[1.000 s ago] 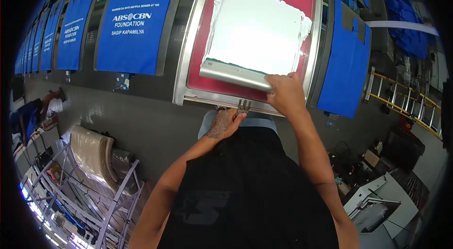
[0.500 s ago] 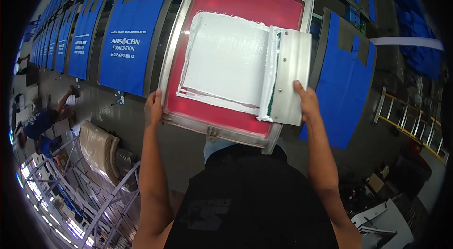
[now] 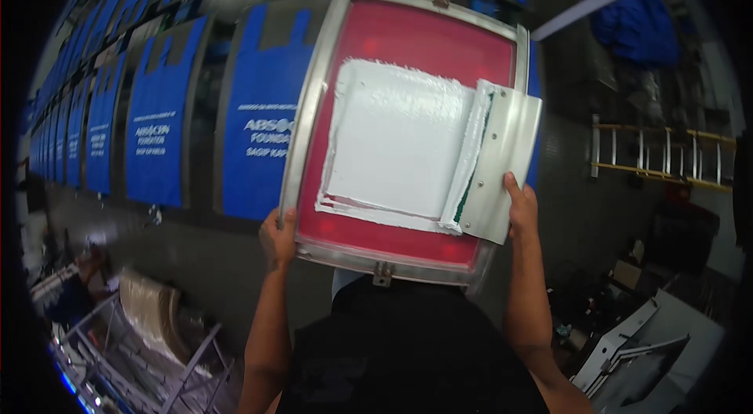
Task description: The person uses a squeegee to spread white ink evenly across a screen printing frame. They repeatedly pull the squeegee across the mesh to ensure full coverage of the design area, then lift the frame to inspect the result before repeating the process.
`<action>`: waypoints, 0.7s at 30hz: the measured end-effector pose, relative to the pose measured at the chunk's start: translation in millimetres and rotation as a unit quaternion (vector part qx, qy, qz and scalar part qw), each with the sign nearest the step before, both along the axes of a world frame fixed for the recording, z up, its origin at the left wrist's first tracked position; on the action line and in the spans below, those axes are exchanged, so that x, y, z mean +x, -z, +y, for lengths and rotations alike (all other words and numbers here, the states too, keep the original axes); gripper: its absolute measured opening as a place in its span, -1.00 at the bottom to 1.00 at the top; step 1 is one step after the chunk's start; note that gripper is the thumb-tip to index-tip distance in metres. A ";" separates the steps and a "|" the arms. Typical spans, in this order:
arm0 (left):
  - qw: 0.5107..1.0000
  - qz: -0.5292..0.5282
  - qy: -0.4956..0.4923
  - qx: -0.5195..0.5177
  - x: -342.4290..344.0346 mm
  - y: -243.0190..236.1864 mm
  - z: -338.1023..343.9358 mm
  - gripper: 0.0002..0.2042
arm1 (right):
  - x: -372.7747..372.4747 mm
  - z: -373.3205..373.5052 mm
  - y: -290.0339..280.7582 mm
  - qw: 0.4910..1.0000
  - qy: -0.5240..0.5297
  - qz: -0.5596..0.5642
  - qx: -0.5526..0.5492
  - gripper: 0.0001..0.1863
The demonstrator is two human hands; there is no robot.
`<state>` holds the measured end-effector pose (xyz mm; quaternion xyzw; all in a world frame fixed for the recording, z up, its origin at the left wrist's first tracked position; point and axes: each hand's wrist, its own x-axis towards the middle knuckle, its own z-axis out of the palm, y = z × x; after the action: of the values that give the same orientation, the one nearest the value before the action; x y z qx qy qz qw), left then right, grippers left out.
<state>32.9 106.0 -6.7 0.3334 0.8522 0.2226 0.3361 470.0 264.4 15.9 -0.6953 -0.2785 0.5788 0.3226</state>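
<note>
The left hand (image 3: pixel 276 237) was clenched on the lower left corner of the metal-framed printing screen (image 3: pixel 408 128), thumb on the frame's upper face and fingers tucked under it. The right hand (image 3: pixel 522 206) gripped the lower right side of the frame and, with the thumb, pinned the metal-backed squeegee (image 3: pixel 502 167) flat against the red mesh so it could not slide. The screen was tilted and raised in front of the chest, above the long dark table (image 3: pixel 196 257), with a broad patch of white ink (image 3: pixel 400 143) spread across the mesh. To carry it well, both hands needed an even hold, the frame kept close to level so the wet ink stayed off the rim, and the squeegee's blade edge left resting in the ink ridge. Blue bags (image 3: pixel 263 132) lay in a row along the table; whether the screen touched the one beneath it probably could not be told from this angle
</note>
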 end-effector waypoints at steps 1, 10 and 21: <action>0.999 -0.032 0.006 0.003 20.6 2.5 6.5 -0.43 | 21.7 -0.7 -1.9 1.000 0.017 -0.011 -0.008 -0.48; 0.999 -0.041 0.018 -0.021 135.3 11.6 28.4 -0.43 | 139.5 27.6 38.3 0.998 0.057 0.002 0.010 -0.47; 0.996 0.029 -0.028 -0.079 209.5 27.9 25.1 -0.46 | 190.7 64.8 68.8 0.997 -0.017 0.057 -0.044 -0.50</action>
<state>242.4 131.1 -34.5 0.2876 0.8857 0.1539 0.3302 660.7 329.2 -52.9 -0.6701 -0.2459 0.6345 0.2965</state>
